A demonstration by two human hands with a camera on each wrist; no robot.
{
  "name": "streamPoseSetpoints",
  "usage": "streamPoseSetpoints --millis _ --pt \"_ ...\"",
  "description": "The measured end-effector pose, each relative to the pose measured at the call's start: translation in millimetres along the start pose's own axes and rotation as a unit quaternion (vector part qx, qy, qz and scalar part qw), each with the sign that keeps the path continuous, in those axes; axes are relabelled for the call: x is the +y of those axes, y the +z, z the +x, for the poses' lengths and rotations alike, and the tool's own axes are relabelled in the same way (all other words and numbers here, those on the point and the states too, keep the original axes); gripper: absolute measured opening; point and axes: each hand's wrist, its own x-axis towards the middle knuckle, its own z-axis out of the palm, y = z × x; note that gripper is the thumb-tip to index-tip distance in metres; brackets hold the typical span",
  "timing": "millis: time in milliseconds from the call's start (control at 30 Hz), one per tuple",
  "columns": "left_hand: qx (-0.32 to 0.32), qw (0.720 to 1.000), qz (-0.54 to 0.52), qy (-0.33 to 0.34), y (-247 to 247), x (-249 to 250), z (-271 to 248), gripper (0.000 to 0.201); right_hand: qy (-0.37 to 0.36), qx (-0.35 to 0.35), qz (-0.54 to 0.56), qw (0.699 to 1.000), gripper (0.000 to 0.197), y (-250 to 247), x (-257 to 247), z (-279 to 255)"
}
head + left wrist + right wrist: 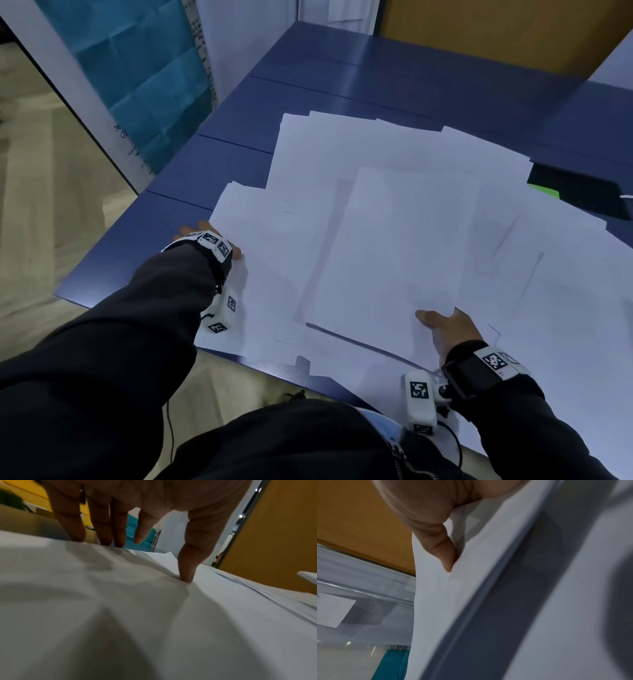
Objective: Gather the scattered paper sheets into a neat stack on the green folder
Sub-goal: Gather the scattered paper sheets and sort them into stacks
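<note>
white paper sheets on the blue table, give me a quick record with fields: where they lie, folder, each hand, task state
sheets: white paper sheets lie spread and overlapping on the blue table, not squared
folder: only a small corner of the green folder shows at the far right, beside a black object
left hand: left hand at the left edge of the spread, straight fingers pressing down on the paper
right hand: right hand pinches a lifted bundle of sheets at its near edge, thumb on top
task state: neat stack not yet formed
</note>
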Motion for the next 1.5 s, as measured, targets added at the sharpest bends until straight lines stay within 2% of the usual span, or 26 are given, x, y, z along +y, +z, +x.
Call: streamPoseSetpoints --millis 100,167,233,367,400,500,633,733,800,900,1000,1100,1200,1333,1367,1433,1500 --pt "0.004 0.999 0.027 0.018 -4.8 3.5 -4.8 0.07 0.004 -0.011 0.007 1.0 0.043 -1.6 -0.2 -1.1" --pt "0.014 0.999 0.033 0.03 -4.2 5.2 -4.6 0.075 0.009 -0.014 0.01 1.0 0.031 -1.6 0.3 -0.5" --pt "0.006 0.999 0.042 0.015 -5.7 9.5 -5.0 0.07 0.008 -0.016 0.004 1.0 0.018 -1.4 -0.8 -1.5" --pt "-0.012 0.999 0.014 0.039 -6.2 11.3 -8.6 0.051 0.001 -0.018 0.0 1.0 0.019 -1.0 -2.1 -1.0" --pt "-0.018 0.999 0.006 0.049 -6.2 10.5 -7.2 0.052 0.001 -0.017 -0.004 1.0 0.017 -0.9 -2.8 -1.2" --pt "-0.043 0.994 -0.049 0.086 -8.0 7.6 -0.7 0.059 0.001 -0.028 0.014 1.0 0.018 -1.6 -0.4 1.0" --pt "-0.052 0.981 -0.127 0.136 -16.3 11.5 -7.7 0.051 0.005 -0.04 0.03 0.999 0.03 -1.3 1.3 3.9" --pt "-0.027 0.964 -0.198 0.177 -21.8 13.2 -16.7 0.062 0.013 -0.044 0.008 0.999 0.015 -1.4 3.9 5.9" --pt "-0.001 0.943 -0.259 0.207 -28.3 12.7 -25.8 0.062 0.016 -0.054 0.004 0.998 0.021 -2.0 7.9 10.2" --pt "0.036 0.911 -0.327 0.247 -42.4 12.3 -40.4 0.051 0.017 -0.068 0.006 0.998 0.033 -1.8 8.9 12.3" --pt "0.036 0.855 -0.435 0.281 -59.7 12.1 -57.2 0.049 0.015 -0.067 -0.002 0.998 0.012 -2.2 -0.6 0.5" --pt "0.015 0.782 -0.546 0.3 -77.9 11.9 -74.4 0.044 0.007 -0.07 -0.015 0.997 0.006 -4.2 0.2 1.7" --pt "-0.031 0.707 -0.63 0.319 -89.2 16.3 -89.5 0.038 0.01 -0.079 -0.022 0.997 0.004 -6.3 1.6 4.0" --pt "-0.124 0.625 -0.712 0.294 -76.4 27.1 -104.2 0.042 0.006 -0.075 -0.04 0.996 0.015 -7.3 -1.0 3.0" --pt "-0.147 0.61 -0.723 0.288 -69.8 30.0 -106.8 0.043 0.001 -0.075 -0.048 0.996 0.017 -7.4 -3.5 0.7" --pt "-0.177 0.599 -0.732 0.271 -56.6 36.0 -107.2 0.036 -0.013 -0.074 -0.054 0.996 0.016 -8.3 -5.4 -1.9" --pt "-0.195 0.614 -0.728 0.234 -40.3 42.3 -101.5 0.03 -0.015 -0.074 -0.05 0.996 0.018 -8.3 -7.2 -2.5"
